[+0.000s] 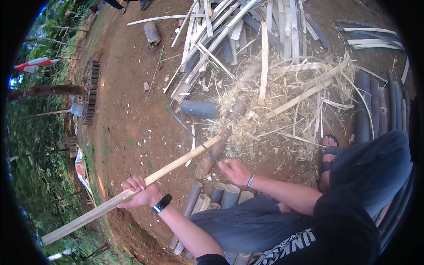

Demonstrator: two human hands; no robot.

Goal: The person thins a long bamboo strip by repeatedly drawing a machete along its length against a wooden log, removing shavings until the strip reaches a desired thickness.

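The person sits on the bare ground working a long split bamboo slat. The left hand has its fingers wrapped fully round the slat near its middle, holding it slanted, with the free end pointing down toward the lower left and the working end resting on a thick wooden chopping log. The right hand sits just beside the log near that working end; its fingers are curled loosely, and whether they grip a blade or anything else cannot be told. A heap of pale shavings covers the ground past the log, with a stack of split slats beyond and short bamboo tube sections by the knee. A sandalled foot rests at the right. This looks like the shaving or trimming stage, with the slat braced on the log. The next stroke would call for the left hand to keep the slat steady against the log while the right works along the edge, away from the body
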